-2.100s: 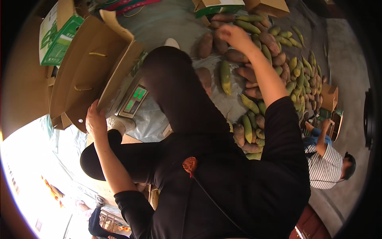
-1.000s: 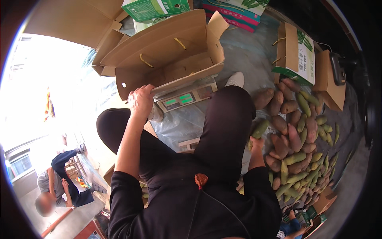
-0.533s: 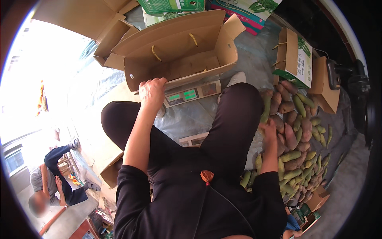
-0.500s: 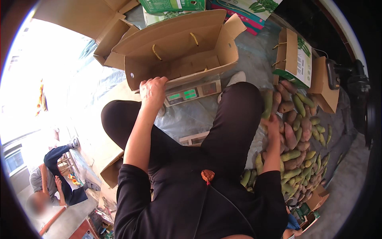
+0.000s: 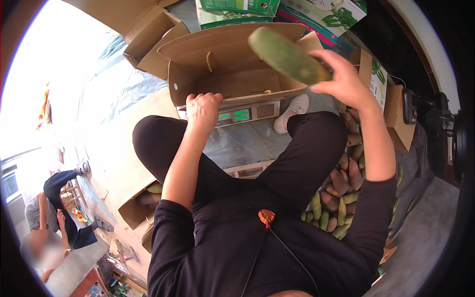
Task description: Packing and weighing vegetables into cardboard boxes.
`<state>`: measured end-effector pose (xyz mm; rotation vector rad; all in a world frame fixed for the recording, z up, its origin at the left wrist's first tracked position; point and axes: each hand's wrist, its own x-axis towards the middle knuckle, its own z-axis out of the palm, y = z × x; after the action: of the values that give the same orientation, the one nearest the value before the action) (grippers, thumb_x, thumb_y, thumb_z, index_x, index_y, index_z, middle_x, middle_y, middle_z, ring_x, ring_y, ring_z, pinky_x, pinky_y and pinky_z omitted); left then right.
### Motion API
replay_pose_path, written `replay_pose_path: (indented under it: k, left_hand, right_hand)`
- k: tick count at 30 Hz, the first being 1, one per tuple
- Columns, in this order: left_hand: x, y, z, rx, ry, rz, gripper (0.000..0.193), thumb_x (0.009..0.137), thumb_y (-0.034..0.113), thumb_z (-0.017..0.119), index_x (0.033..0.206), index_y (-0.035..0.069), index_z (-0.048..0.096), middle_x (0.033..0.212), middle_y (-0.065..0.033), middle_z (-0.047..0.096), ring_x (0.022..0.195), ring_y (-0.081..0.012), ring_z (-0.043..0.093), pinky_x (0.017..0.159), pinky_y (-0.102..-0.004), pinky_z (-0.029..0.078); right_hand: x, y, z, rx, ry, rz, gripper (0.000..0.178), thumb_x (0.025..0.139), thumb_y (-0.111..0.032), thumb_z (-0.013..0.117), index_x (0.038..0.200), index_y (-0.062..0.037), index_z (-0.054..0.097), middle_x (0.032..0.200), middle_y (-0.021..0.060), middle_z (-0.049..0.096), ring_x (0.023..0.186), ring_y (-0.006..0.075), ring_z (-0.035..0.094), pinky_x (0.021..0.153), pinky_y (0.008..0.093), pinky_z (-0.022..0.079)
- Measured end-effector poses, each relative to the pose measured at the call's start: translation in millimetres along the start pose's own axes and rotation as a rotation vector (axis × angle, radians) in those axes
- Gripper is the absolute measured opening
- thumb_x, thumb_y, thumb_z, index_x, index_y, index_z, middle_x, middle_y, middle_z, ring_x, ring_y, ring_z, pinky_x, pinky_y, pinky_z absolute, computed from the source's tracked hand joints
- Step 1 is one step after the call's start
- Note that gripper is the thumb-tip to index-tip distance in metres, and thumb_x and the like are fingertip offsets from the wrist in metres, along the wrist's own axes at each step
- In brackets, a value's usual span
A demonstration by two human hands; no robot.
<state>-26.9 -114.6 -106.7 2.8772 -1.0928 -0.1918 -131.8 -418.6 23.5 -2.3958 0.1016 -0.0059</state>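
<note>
My right hand [image 5: 341,81] holds up a thick, long green gourd-like vegetable [image 5: 289,55], blurred, over the right part of an open cardboard box [image 5: 237,81]. Its fingers and thumb are closed round the near end, and the far end points up and left. My left hand [image 5: 203,110] grips the box's near edge, fingers curled over the rim. Two-part yellow rope handles [image 5: 209,62] show inside the box, and its visible floor is bare cardboard. Beneath the box sits a scale with a lit green display [image 5: 241,115].
To my right lies a pile of green and reddish-brown long vegetables [image 5: 341,183], partly behind my arm. Printed green cartons [image 5: 237,7] lie at the back. Another box [image 5: 136,210] with vegetables stands at my left. A seated person [image 5: 62,203] is farther left.
My right hand has risen from the vegetable pile to above the box, with the green vegetable in it. My left hand stays on the box edge. The view has shifted slightly.
</note>
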Motion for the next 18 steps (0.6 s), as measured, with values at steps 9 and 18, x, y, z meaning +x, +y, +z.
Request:
replay_pose_path:
  k: [9,18]
  left_hand:
    - [-3,2,9,-0.003,0.092,0.042,0.013,0.074,0.007,0.054,0.079,0.016,0.063,0.075,-0.0024,0.063,0.081,-0.0208,0.062,0.079,-0.0385,0.042]
    - [1,0,9,-0.019,0.092,0.061,0.012,0.075,0.008,0.052,0.076,0.015,0.062,0.074,-0.0028,0.061,0.08,-0.0223,0.062,0.078,-0.0395,0.042]
  right_hand:
    - [123,13,175,-0.52,-0.56,0.171,0.06,0.059,-0.028,0.082,0.114,-0.0135,0.06,0.109,0.0071,0.064,0.105,0.0274,0.059,0.085,0.0389,0.049]
    - [125,24,203,-0.237,-0.424,-0.042,0.06,0.072,-0.027,0.072,0.125,-0.011,0.051,0.119,0.012,0.059,0.111,0.03,0.055,0.091,0.0389,0.046]
